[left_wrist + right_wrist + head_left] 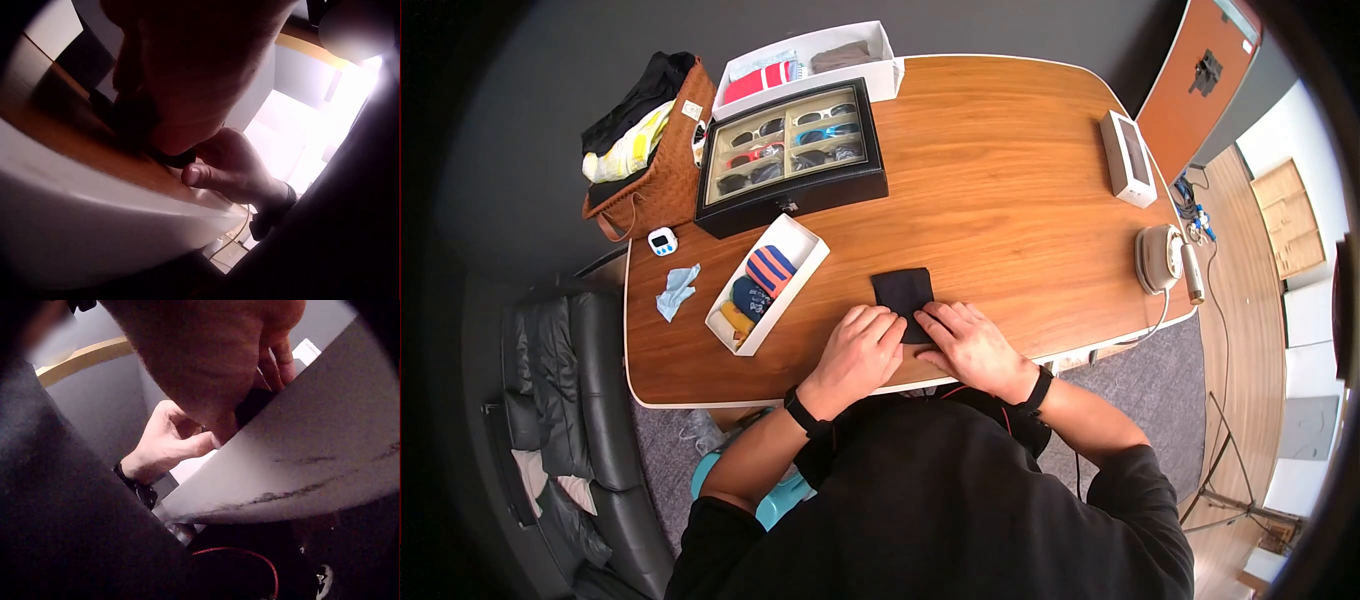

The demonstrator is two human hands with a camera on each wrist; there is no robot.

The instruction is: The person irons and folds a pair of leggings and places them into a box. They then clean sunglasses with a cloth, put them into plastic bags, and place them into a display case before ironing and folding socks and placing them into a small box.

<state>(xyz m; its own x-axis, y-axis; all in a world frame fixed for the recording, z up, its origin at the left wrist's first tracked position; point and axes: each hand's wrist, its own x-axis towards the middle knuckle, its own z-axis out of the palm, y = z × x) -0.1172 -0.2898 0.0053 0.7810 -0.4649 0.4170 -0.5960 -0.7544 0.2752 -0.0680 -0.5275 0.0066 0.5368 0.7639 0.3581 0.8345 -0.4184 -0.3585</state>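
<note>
A small folded piece of black cloth (903, 289) lies flat near the front edge of the table. My left hand (859, 349) is at its near left side, fingers bent and thumb turned inward, pinching the cloth. Across from it, my right hand (974, 348) holds the near right side, fingertips on top and thumb (199, 175) close to the table edge. In the right wrist view the left hand (164, 440) shows with thumb and fingers drawn together. Part of the cloth is hidden under the fingers.
Left of the cloth, a white box (808, 243) holds rolled striped, navy and yellow textiles. Behind it stand a black sunglasses case (795, 203) and another white box (889, 77) with folded clothes. A blue cloth (677, 290), a woven basket (662, 185) and a corded appliance (1160, 258) lie farther out.
</note>
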